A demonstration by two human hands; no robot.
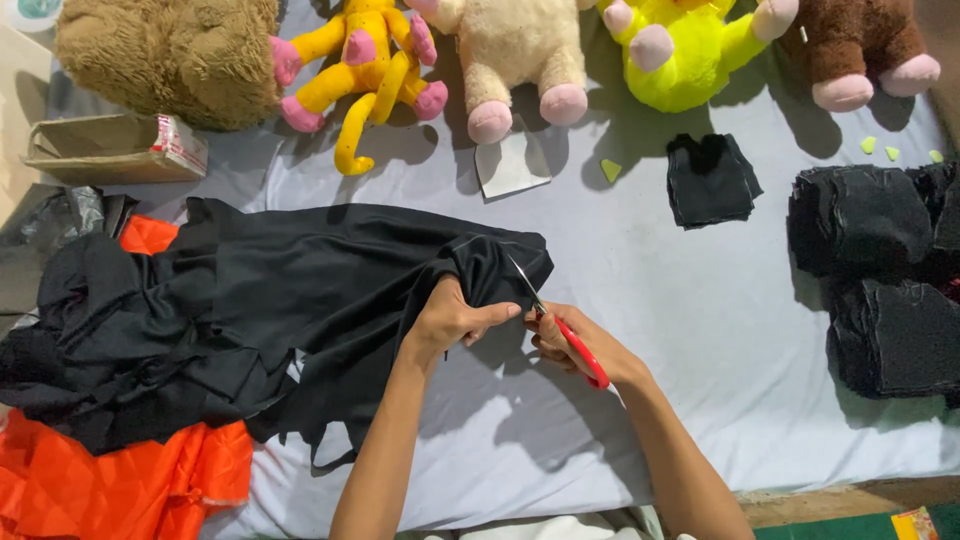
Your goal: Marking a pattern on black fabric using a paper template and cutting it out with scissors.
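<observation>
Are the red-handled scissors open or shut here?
Open: the scissors blades are parted against the black fabric edge, right hand on the handles.

A flat cardboard box point(105, 150) lies at the sheet's point(700, 300) far left edge, brown with a red-and-white label point(180, 143) on its right end. A small bright package point(912, 523), yellow and red, sits past the near right corner.
</observation>
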